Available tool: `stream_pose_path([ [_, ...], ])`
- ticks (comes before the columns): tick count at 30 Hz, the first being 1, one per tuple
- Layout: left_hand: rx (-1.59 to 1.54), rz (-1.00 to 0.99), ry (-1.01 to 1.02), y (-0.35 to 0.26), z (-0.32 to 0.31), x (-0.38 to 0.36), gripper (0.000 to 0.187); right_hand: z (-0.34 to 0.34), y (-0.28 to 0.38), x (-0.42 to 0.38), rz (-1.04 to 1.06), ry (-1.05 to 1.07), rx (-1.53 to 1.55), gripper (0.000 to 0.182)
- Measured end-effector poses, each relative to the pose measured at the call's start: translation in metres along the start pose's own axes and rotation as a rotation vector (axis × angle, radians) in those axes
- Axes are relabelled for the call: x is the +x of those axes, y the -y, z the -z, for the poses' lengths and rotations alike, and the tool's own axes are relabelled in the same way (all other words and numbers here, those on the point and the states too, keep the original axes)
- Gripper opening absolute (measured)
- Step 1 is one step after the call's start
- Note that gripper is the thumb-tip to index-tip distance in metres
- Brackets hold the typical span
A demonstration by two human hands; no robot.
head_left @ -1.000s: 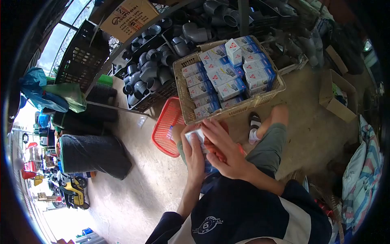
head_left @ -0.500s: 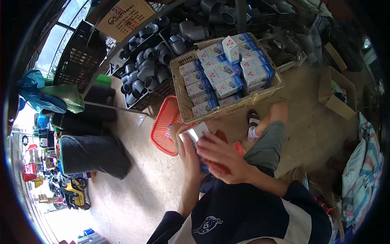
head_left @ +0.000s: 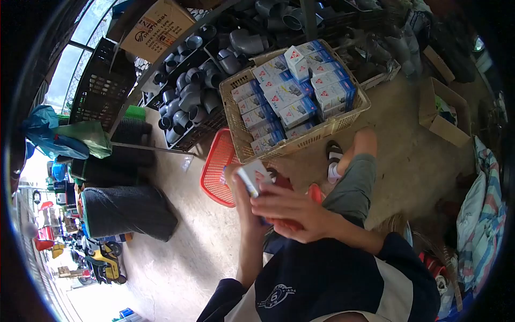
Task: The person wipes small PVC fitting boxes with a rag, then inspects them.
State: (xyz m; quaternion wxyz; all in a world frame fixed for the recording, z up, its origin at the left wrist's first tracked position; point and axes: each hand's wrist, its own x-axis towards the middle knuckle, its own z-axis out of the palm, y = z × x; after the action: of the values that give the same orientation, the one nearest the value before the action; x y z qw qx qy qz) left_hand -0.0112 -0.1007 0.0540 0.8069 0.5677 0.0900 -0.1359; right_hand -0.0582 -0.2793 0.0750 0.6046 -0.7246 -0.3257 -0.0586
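**Small printed carton turned in the hands, its marked face now showing**

The small white carton (head_left: 254,177) is held above and just beside the red plastic basket (head_left: 216,180), near the tan perforated crate (head_left: 311,141). Compared with half a second ago, it is tilted differently: a red mark now reads on its pale upper face, where glare lay before. The left hand (head_left: 244,206) is closed around the carton's side. The right hand (head_left: 295,210) lies across its lower end, fingers extended and blurred; whether they grip it cannot be told. A red-orange item (head_left: 288,224) shows beneath the right palm, its kind unclear.

The crate's blue-and-white PVC cartons (head_left: 289,95) keep their arrangement, including the upright carton (head_left: 296,63) on top. The change thus appears confined to the carton in hand, which seems to be in mid-handling, apart from the crated stock. Grey elbow pipe fittings (head_left: 190,99) fill the rack beside the crate.
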Motion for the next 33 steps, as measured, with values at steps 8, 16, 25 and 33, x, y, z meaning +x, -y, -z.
stream_pose_path([
  [8,0.368,-0.258,-0.138,0.012,-0.029,-0.014,0.053,0.013,-0.002,0.017,-0.042,-0.162,-0.067,0.058],
  [16,0.088,-0.576,-0.463,-0.003,-0.033,-0.005,0.065,-0.003,-0.011,-0.02,-0.349,-0.193,0.34,0.057],
  [25,0.088,-0.292,-0.035,-0.001,-0.034,-0.005,0.068,0.018,0.002,-0.017,-0.415,-0.228,0.603,0.056],
  [33,0.05,-0.002,0.187,0.004,-0.025,-0.028,0.074,0.0,-0.005,0.0,0.05,-0.255,-0.154,0.056],
])
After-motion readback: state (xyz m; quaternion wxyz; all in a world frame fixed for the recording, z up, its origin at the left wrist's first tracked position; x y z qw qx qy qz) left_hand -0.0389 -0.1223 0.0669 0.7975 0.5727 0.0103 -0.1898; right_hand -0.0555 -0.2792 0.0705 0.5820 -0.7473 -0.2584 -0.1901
